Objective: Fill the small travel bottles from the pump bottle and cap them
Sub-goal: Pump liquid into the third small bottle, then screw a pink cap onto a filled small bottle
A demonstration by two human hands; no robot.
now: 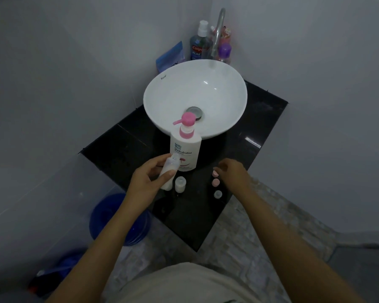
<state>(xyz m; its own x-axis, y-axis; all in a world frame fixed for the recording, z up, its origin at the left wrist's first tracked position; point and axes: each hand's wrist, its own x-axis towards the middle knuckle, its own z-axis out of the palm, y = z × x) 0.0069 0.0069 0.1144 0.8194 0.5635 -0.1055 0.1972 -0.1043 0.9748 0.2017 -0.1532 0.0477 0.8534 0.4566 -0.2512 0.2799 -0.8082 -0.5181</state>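
A white pump bottle (pixel 186 147) with a pink pump head stands on the black counter (pixel 256 127) in front of the basin. My left hand (pixel 147 180) grips an uncapped clear travel bottle (pixel 170 169) holding white liquid, tilted just left of the pump bottle's base. A second uncapped travel bottle (pixel 180 184) stands beside it on the counter. My right hand (pixel 233 172) hovers with fingers curled over two pink caps (pixel 215 172) (pixel 216 182); whether it touches one is unclear. A clear cap (pixel 217 194) lies below them.
A white round basin (pixel 162 92) with a chrome faucet (pixel 218 31) fills the back of the counter. Mouthwash (pixel 197 45), a purple-capped bottle (pixel 224 52) and a blue packet (pixel 170 56) stand behind it. A blue bucket (pixel 103 217) sits on the floor to the left.
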